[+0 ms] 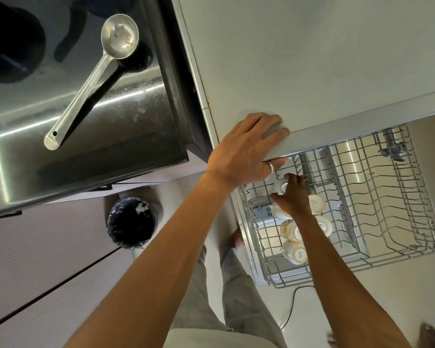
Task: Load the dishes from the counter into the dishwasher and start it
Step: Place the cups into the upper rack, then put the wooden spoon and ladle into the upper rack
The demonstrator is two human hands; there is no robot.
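The grey wire dishwasher rack [377, 197] is pulled out below the pale counter [299, 59]. Several white cups with orange rims lie upside down in its left part, among them one [295, 252] nearest me and one [316, 204] to the right of my wrist. My right hand [293, 195] reaches down into the rack and grips a white cup [280, 187] at the rack's far left. My left hand [246, 151] lies flat on the counter's edge, a ring on one finger, holding nothing.
A steel ladle [96, 76] lies on the dark glossy counter [136, 136] at the left. A round bin with a black bag [131, 222] stands on the floor below it. A black cable [293, 305] runs across the floor. My legs and feet show beneath.
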